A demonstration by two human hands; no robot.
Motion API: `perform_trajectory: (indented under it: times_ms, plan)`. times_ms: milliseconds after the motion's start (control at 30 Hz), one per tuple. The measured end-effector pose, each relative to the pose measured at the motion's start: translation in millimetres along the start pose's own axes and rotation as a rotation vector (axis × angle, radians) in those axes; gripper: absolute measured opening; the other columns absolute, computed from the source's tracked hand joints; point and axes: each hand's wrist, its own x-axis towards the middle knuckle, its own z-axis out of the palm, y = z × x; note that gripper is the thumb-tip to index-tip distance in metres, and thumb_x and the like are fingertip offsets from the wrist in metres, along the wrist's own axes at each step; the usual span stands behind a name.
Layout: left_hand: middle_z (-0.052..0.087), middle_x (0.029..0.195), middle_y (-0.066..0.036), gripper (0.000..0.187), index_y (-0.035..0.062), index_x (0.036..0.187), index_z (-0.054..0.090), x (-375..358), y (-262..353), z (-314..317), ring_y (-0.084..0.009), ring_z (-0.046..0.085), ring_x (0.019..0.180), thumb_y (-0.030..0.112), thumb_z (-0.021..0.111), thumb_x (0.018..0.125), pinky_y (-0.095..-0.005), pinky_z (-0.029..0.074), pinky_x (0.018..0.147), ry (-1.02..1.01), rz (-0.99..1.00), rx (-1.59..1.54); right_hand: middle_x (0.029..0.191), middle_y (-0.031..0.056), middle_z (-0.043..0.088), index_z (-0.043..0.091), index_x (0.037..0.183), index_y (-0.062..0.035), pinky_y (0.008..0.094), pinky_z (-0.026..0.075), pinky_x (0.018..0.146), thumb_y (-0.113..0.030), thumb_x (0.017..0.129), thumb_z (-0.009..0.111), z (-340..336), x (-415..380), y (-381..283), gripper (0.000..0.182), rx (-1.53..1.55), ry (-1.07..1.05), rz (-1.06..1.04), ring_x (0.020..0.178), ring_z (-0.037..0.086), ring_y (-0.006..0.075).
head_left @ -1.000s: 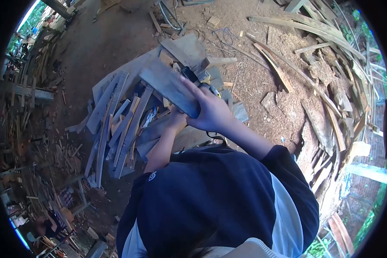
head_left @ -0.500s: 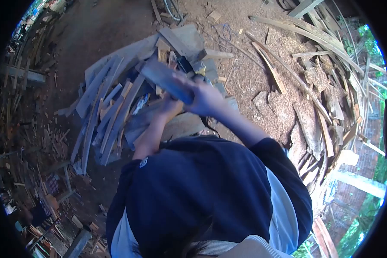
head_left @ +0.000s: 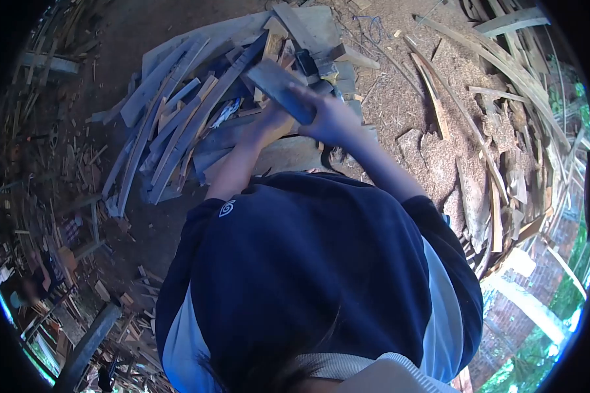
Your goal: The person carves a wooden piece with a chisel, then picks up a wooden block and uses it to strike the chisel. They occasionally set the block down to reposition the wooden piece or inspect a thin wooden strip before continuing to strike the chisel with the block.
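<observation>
My right hand (head_left: pixel 334 119) is wrapped round the near end of a rectangular, dark grey-brown wooden block (head_left: pixel 275 86). The block slants up and to the left over the workbench. Just below it is my left hand (head_left: pixel 273 126), partly covered by the block, its fingers hidden. Beyond my hands, short wood offcuts (head_left: pixel 275 40) and a small black object (head_left: pixel 305 62) lie on the bench. Long narrow wooden strips (head_left: pixel 200 128) are piled to the left of my left hand. A crumpled blue-and-white wrapper (head_left: pixel 225 112) rests among them.
Wide planks (head_left: pixel 322 26) form the bench's far side. Sawdust and shavings (head_left: pixel 400 78) cover the floor on the right, with long bark-edged slabs (head_left: pixel 462 111) lying across it. More scrap wood (head_left: pixel 65 196) is heaped at the left.
The view has shifted, so the bench and floor sit higher in the picture. My right hand stays round the block, and my left hand remains beneath it.
</observation>
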Motion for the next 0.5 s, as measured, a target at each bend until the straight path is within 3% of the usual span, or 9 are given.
perform_trajectory:
  times_ms: [100,133,200,233,300,333,400,467,500]
  plan:
    - [0.068,0.095,-0.008,0.015,0.0054,0.093,0.064,-13,33,9,-0.0133,0.062,0.092,0.015,0.07,0.083,-0.0312,0.05,0.083,0.052,0.019,0.767,0.11,0.0168,0.065,0.039,0.149,-0.029,0.0385,0.054,0.088,-0.019,0.065,0.076,-46,1,-32,0.093,0.086,0.105,-0.048,0.096,0.067,0.0313]
    - [0.068,0.095,-0.008,0.015,0.0054,0.093,0.064,-11,24,5,-0.0133,0.062,0.092,0.015,0.07,0.083,-0.0312,0.05,0.083,0.054,0.016,0.765,0.11,0.0168,0.065,0.039,0.149,-0.029,0.0385,0.054,0.088,-0.019,0.065,0.076,-58,1,-39,0.093,0.086,0.099,-0.048,0.096,0.067,0.0313]
    - [0.067,0.09,-0.005,0.01,0.0048,0.087,0.063,0,12,-1,-0.0115,0.061,0.088,0.011,0.069,0.082,-0.031,0.05,0.079,-0.032,0.08,0.543,0.111,0.0178,0.063,0.036,0.151,-0.0153,0.0354,0.053,0.087,-0.018,0.065,0.079,-71,1,-46,0.096,0.168,0.533,-0.414,0.095,0.067,0.0298]
    - [0.066,0.089,-0.002,0.01,0.0047,0.085,0.062,3,10,-3,-0.0107,0.06,0.084,0.009,0.07,0.081,-0.0306,0.049,0.076,-0.023,0.118,0.492,0.111,0.0178,0.063,0.036,0.151,-0.0153,0.0354,0.053,0.087,-0.018,0.065,0.079,-65,4,-44,0.096,0.169,0.527,-0.415,0.095,0.067,0.0298]
    - [0.065,0.088,-0.002,0.01,0.0047,0.084,0.062,1,19,-3,-0.0111,0.06,0.084,0.009,0.07,0.081,-0.0304,0.049,0.077,-0.037,0.09,0.473,0.117,0.0195,0.061,0.033,0.15,-0.0031,0.0329,0.052,0.087,-0.017,0.065,0.081,-31,15,-26,0.098,0.324,0.881,-0.615,0.094,0.066,0.0298]
    - [0.064,0.088,-0.001,0.01,0.0048,0.084,0.061,-2,25,-3,-0.0114,0.06,0.084,0.008,0.071,0.082,-0.0301,0.049,0.077,-0.057,0.064,0.456,0.124,0.0202,0.058,0.034,0.152,-0.0151,0.0348,0.052,0.091,-0.019,0.066,0.078,20,21,7,0.096,0.626,0.768,-0.505,0.097,0.066,0.0311]
    - [0.065,0.09,-0.002,0.012,0.0049,0.089,0.064,1,10,-10,-0.013,0.06,0.088,0.01,0.072,0.083,-0.0299,0.049,0.081,-0.05,-0.042,0.258,0.112,0.0183,0.063,0.035,0.151,-0.0292,0.0397,0.055,0.085,-0.024,0.067,0.075,35,12,26,0.093,-0.076,0.121,-0.118,0.092,0.067,0.0312]
    - [0.066,0.093,-0.002,0.014,0.0059,0.095,0.066,3,24,3,-0.0139,0.06,0.091,0.012,0.072,0.084,-0.0295,0.048,0.084,0.014,-0.009,0.039,0.104,0.0197,0.063,0.034,0.15,-0.0354,0.0434,0.055,0.082,-0.027,0.066,0.076,22,13,20,0.094,-0.051,0.005,-0.06,0.09,0.068,0.0353]
    - [0.066,0.1,-0.002,0.018,0.0067,0.102,0.067,0,22,2,-0.0139,0.06,0.094,0.011,0.071,0.084,-0.0289,0.048,0.086,-0.031,0.171,0.185,0.097,0.0211,0.063,0.033,0.149,-0.0416,0.0471,0.056,0.079,-0.03,0.066,0.077,12,15,15,0.094,-0.029,-0.104,0.005,0.087,0.068,0.0394]
